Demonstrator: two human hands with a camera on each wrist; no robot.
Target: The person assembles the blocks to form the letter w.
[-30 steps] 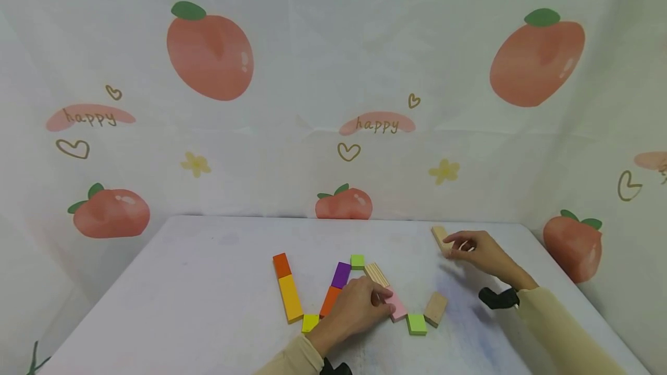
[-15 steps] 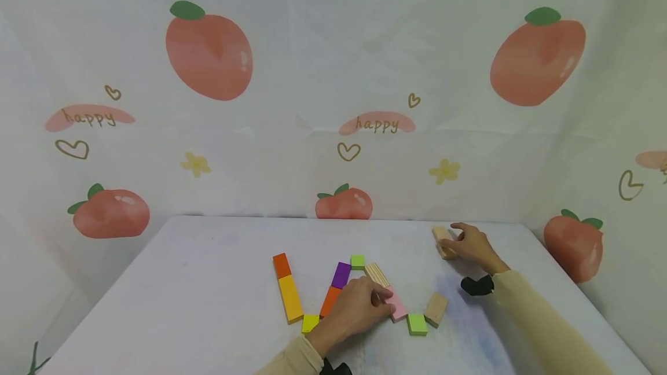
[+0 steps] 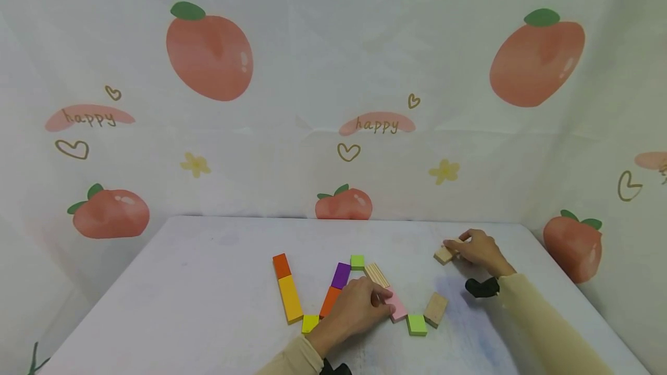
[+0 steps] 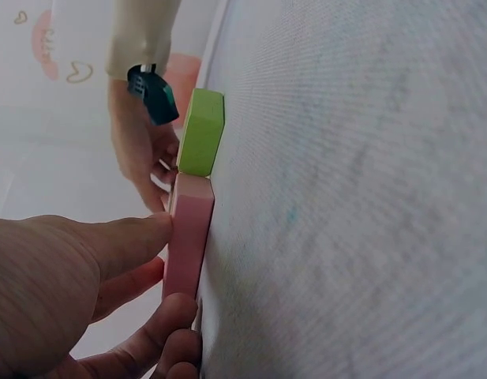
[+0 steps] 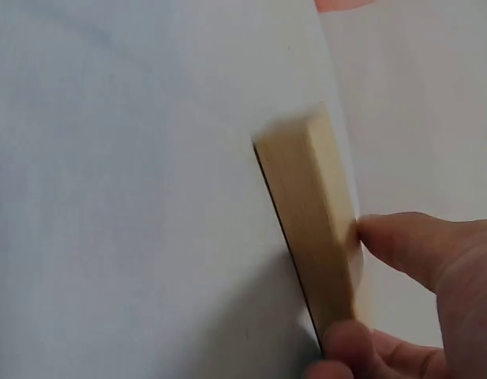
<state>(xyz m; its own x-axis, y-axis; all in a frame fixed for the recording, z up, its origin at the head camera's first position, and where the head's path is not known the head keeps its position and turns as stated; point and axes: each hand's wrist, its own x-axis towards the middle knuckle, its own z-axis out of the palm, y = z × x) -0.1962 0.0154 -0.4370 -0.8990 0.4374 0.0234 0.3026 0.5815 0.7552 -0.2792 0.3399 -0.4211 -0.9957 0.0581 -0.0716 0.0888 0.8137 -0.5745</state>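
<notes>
My left hand (image 3: 355, 308) rests over the row of blocks and holds the pink block (image 3: 398, 306) between thumb and fingers. In the left wrist view the thumb lies against the top of this pink block (image 4: 189, 229), fingertips at its near end. A green block (image 4: 202, 133) butts against its far end. Toward the back right, my right hand (image 3: 480, 251) pinches a plain wooden block (image 3: 444, 256). The right wrist view shows thumb and fingers on opposite sides of that long wooden block (image 5: 302, 213), which lies close over the white surface.
A zigzag of blocks crosses the table (image 3: 208, 294): orange (image 3: 282, 265), yellow (image 3: 290, 300), small yellow (image 3: 310, 323), orange-red (image 3: 330, 301), purple (image 3: 341, 275), green (image 3: 357, 262), striped wood (image 3: 377, 275), green (image 3: 417, 324) and plain wood (image 3: 435, 309). A fruit-print curtain (image 3: 292, 74) hangs behind.
The wooden block at the back right has been turned, its visible end now pointing left and toward the front. My right hand has shifted its hold around it. The left hand stays put.
</notes>
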